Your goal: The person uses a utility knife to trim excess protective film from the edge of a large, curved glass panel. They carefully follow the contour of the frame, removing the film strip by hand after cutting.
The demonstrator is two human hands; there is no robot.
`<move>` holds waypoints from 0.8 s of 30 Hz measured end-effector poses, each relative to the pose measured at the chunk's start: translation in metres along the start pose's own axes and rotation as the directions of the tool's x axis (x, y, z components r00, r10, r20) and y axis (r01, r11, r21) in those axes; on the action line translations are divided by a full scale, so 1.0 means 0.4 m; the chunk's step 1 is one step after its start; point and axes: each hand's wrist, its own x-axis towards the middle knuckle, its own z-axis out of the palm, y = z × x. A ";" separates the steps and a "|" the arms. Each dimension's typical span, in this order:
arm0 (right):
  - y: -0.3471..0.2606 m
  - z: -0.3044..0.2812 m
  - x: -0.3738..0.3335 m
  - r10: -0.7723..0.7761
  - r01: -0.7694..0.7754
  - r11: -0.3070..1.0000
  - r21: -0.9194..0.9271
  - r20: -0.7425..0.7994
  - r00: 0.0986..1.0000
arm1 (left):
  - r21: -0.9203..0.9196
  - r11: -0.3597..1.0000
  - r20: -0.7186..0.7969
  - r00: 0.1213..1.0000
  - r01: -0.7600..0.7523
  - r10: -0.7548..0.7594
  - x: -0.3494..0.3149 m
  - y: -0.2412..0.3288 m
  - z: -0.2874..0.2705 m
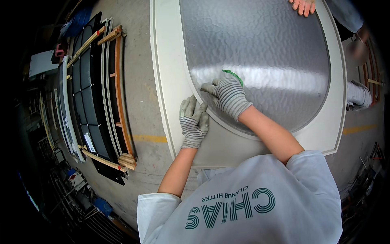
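Observation:
A large panel with a white frame (170, 69) and a rounded, textured translucent glass pane (260, 44) lies in front of me. My left hand (193, 122), in a striped grey glove, rests on the frame at the pane's lower left edge, its fingers stretched out. Just right of it, my right hand (230, 96), gloved alike, is over the pane near the same edge, fingers bent and one pointing left. A thin green strip (233, 75) shows beside its knuckles and runs out of sight behind the hand. Whatever is inside those fingers is hidden.
Another person's hand (304, 6) touches the pane's far right edge. Left of the panel, dark gridded panels (83, 97) stand on a rack with wooden bars (118, 93). The concrete floor (142, 110) bears a yellow line (149, 138). A white wrapped bundle (358, 95) lies at the right.

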 end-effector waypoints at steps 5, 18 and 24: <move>-0.005 -0.008 -0.006 -0.034 0.035 0.998 -0.058 0.031 0.999 | -0.009 1.000 -0.002 1.000 -0.010 0.010 -0.004 -0.007 0.003; -0.020 -0.005 0.003 0.072 -0.071 0.997 0.037 -0.015 0.997 | -0.018 0.999 0.013 0.999 0.032 -0.032 -0.007 0.000 0.001; -0.007 -0.003 0.010 -0.011 0.010 1.000 -0.008 -0.049 0.999 | -0.026 0.999 0.017 0.999 0.032 -0.032 -0.009 -0.006 0.004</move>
